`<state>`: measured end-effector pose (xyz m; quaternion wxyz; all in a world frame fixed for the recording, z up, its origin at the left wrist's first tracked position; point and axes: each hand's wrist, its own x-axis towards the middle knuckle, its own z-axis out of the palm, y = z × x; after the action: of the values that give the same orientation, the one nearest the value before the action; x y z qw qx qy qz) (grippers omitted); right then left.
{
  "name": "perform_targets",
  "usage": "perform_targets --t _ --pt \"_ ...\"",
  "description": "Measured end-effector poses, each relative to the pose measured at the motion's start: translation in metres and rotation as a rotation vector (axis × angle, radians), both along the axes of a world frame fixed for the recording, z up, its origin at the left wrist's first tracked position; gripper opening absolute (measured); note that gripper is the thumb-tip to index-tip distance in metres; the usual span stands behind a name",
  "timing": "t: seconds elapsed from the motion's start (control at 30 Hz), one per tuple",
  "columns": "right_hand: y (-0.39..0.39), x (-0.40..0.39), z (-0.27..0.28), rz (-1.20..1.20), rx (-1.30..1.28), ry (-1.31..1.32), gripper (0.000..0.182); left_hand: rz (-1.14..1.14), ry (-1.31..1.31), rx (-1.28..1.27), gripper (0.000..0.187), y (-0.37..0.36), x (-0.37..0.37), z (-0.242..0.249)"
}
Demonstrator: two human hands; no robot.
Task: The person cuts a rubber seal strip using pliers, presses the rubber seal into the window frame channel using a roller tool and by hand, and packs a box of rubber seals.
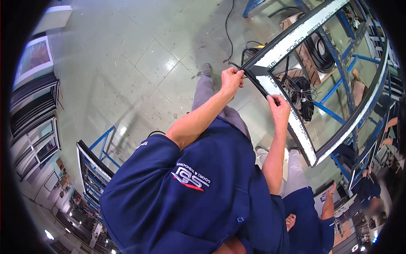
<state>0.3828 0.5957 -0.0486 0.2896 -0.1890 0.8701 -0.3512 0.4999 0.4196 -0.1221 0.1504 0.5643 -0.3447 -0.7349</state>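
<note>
A dark window frame point(301, 127) with white printed film lies across blue metal supports at the right. At its near left corner, my left hand point(232, 80) pinches a thin black strip, which runs along the frame's outer edge. Further along the same edge, my right hand point(279, 106) has its thumb and fingers closed on the black strip point(259, 86) against the frame. The fingertips of both hands are close to the frame's side.
Blue supports point(330, 112) stand under the frame, with coiled black cables point(303, 88) below. Another person point(302, 211) stands close at my right. A black cable point(227, 36) runs over the floor. A rack with frames point(91, 163) stands at the left.
</note>
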Motion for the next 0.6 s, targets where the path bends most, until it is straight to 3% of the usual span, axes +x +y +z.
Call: perform_targets --t 0.3,0.4,0.6 --pt "-0.009 -0.012 0.015 0.258 0.061 0.048 0.024 -0.072 -0.004 0.152 0.013 -0.017 0.002 0.0" --pt "-0.011 -0.017 0.019 0.317 0.084 0.037 0.022 -0.167 -0.006 0.117 0.013 -0.024 0.005 -0.002" --pt "-0.01 -0.029 0.02 0.454 0.053 -0.009 0.022 -0.137 -0.086 0.008 0.016 -0.012 0.003 -0.002"
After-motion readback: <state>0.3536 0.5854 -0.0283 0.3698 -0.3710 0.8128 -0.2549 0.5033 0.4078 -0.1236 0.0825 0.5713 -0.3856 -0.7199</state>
